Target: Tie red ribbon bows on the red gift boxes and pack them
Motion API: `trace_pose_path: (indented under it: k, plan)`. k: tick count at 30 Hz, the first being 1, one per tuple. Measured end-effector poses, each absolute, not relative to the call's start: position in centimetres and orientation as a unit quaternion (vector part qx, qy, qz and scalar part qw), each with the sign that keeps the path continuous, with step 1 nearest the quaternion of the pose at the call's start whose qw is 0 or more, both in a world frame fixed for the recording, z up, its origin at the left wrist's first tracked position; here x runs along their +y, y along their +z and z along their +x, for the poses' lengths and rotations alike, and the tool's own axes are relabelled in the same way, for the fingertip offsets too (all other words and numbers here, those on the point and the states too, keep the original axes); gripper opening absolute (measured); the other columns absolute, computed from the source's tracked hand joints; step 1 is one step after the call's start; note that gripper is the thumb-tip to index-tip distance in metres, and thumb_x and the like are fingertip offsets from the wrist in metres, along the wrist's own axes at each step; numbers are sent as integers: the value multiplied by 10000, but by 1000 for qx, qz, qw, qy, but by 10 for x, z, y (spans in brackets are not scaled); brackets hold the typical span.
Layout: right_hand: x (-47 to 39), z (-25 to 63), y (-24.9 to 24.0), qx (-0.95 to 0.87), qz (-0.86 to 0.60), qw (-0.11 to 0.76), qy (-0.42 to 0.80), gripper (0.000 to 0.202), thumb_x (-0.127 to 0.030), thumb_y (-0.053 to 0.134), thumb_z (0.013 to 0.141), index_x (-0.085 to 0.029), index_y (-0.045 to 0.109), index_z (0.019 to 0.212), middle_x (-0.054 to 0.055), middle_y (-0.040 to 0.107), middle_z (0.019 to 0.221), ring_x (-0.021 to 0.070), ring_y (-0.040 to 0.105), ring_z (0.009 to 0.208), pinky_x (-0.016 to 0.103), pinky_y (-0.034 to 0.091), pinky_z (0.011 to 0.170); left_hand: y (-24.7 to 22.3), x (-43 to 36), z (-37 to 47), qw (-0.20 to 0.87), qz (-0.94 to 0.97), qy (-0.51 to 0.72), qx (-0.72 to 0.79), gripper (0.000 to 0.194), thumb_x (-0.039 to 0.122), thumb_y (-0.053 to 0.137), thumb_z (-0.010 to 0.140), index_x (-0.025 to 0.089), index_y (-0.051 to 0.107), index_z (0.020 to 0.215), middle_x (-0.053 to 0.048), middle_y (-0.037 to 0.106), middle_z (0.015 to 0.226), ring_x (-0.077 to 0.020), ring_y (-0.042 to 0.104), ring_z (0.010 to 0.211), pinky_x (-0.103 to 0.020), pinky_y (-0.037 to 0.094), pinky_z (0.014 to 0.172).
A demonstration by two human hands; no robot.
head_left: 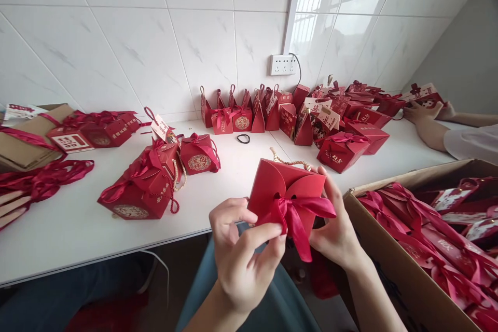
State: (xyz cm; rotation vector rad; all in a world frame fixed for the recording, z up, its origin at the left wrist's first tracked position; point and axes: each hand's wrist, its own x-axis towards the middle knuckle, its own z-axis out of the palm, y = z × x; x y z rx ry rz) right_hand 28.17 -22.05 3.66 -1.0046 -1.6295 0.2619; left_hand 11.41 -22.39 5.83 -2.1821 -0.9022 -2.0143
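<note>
A red gift box with curved closing flaps is held up in front of me, past the table's front edge. A dark pink satin ribbon is tied in a bow across its flaps, and a gold twisted cord shows behind its top. My right hand grips the box along its right side, with some fingers hidden behind it. Fingertips of my left hand pinch the bow's left loop, close to the knot.
Several red gift boxes stand left on the white table, more along the wall. A black loop lies midway. At right, a cardboard box holds beribboned boxes; another person's hands hold a red box behind it.
</note>
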Motion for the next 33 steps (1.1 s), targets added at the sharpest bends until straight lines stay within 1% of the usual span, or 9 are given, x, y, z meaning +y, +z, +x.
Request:
trace_pose_path:
  k: [3,5,8,10,16,20,25,31,33]
  plan:
    - [-224,283,33,-685,-452,560,114,994,-283,781,698,-352,163,1473,104,348,1471,306,403,1321,485,400,1054,58,-216,112,-7,-683,-670,-292,106,100,644,778,199,620,806,-16,485,827,-176,553,903,-339,524,780]
    - [-228,285,31,-662,-481,559,135,1046,-305,819,642,-336,180,1470,111,355,1466,313,400,1320,485,374,1070,55,-202,110,-112,-654,-666,-341,59,149,609,812,190,585,775,-5,522,769,-150,581,799,-287,521,693]
    - [-238,291,32,-586,-513,580,238,1068,-336,846,594,-330,216,1456,104,424,1427,309,430,1299,475,403,1046,45,-167,109,-345,-624,-529,-460,207,319,548,838,181,541,685,1,562,652,-144,591,652,-258,496,589]
    - [-247,301,35,-512,-498,610,344,934,-383,798,659,-301,280,1432,111,512,1360,305,507,1234,479,449,1000,34,-142,113,-386,-636,-443,-501,223,365,559,795,182,558,668,-20,601,688,-179,609,719,-296,509,652]
    - [-283,348,42,-304,-459,666,504,510,-609,467,843,-240,557,1184,130,649,1193,329,627,1073,588,508,843,-1,-108,144,-211,-794,-393,-412,227,343,462,816,193,617,885,-98,626,996,-266,555,1036,-451,438,935]
    - [-303,368,55,-247,-473,699,476,556,-672,366,851,-230,603,1093,116,672,1150,297,652,1028,586,470,902,-23,-97,150,-137,-831,-344,-416,325,358,466,789,156,605,1002,-163,613,1113,-347,511,1139,-511,404,960]
    - [-313,373,67,-299,-481,688,453,667,-709,200,865,-256,579,1176,60,615,1265,227,584,1160,504,367,1043,-38,-87,148,-121,-848,-331,-396,333,407,427,811,184,614,974,-149,633,1097,-353,522,1151,-498,427,925]
    - [-305,347,61,-345,-484,653,468,717,-690,121,886,-254,606,1182,53,619,1264,221,601,1140,487,422,1007,21,-150,178,-40,-815,-531,-230,558,364,440,892,76,352,1362,-208,492,1357,-285,385,1336,-426,360,1051]
    - [-297,335,56,-411,-524,637,388,689,-628,100,922,-256,615,1190,60,646,1223,222,631,1094,468,505,922,40,-188,192,-3,-830,-536,-152,668,396,468,874,20,296,1398,-237,423,1415,-305,310,1378,-448,291,1098]
